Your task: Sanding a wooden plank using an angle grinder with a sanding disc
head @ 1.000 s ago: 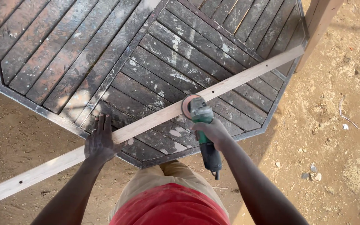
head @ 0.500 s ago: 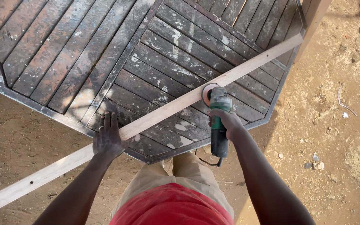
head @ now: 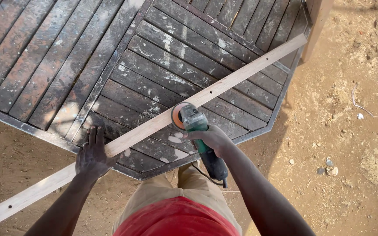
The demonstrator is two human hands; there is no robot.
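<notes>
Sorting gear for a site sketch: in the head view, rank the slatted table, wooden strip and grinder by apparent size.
1. Slatted table
2. Wooden strip
3. Grinder, held in the right hand

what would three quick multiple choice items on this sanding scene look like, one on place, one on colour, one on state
1. Where does the wooden strip lie?
A. flat on the sandy ground
B. slantwise across the slatted table
C. upright against a post

2. What colour is the body of the angle grinder?
A. green and black
B. yellow
C. white

3. What is the left hand doing?
A. hanging free in the air
B. gripping the grinder
C. pressing flat on the strip

Answers:
1 B, the strip spans the dark slats, its near end jutting past the table edge.
2 A, green housing, black rear handle in the right hand.
3 C, its palm and spread fingers lie on the strip.
</notes>
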